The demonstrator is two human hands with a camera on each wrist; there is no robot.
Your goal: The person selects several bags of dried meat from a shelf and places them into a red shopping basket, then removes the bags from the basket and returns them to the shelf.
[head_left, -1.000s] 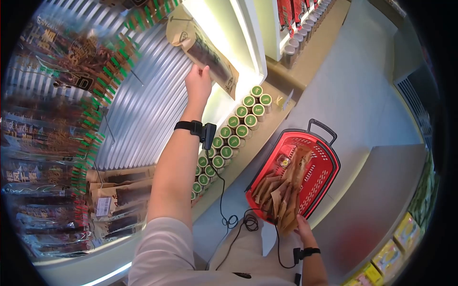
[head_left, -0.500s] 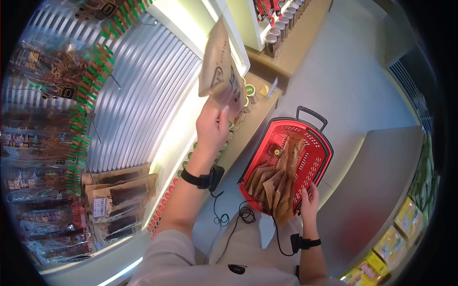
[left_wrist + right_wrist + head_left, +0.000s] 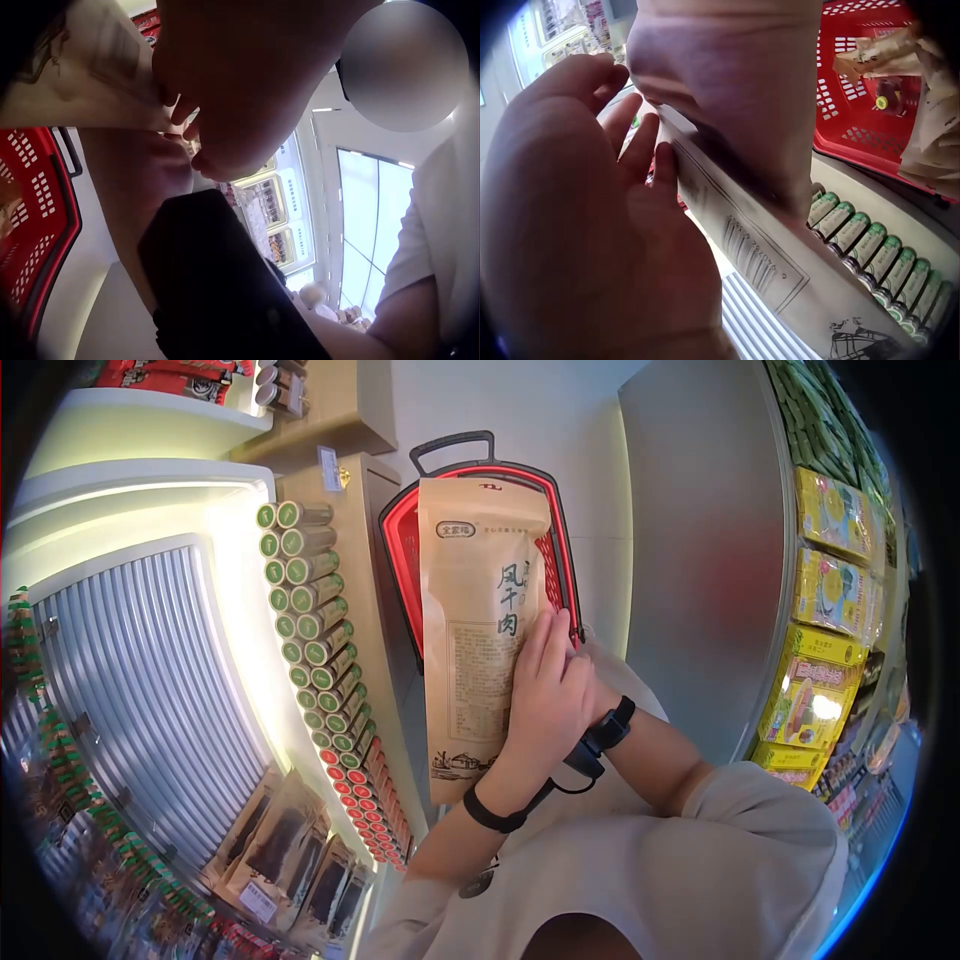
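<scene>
A tan kraft-paper bag [image 3: 470,610] with Chinese print stands upright close in front of me in the head view. My left hand [image 3: 550,690] grips its right edge, fingers pointing away from me. Behind it, my right hand [image 3: 600,695] is mostly covered by the left. The right wrist view shows the right hand [image 3: 607,202] with fingers loosely bent and tips right at the bag's [image 3: 765,255] edge; I cannot tell whether it pinches the bag. In the left wrist view, the dim left hand [image 3: 232,82] is beside the bag [image 3: 82,67].
Behind the bag is a red shopping basket [image 3: 402,550]; its contents include kraft bags [image 3: 937,127] and a small yellow-capped item [image 3: 885,101]. Rows of cans [image 3: 310,600] line a ledge on the left. Hanging bags [image 3: 280,850] fill the lower left; yellow packs [image 3: 815,680] sit on the right.
The left hand has brought the bag from the shelf to in front of me, its printed face toward me. My right hand has gone from the basket to the bag. The view has turned right.
</scene>
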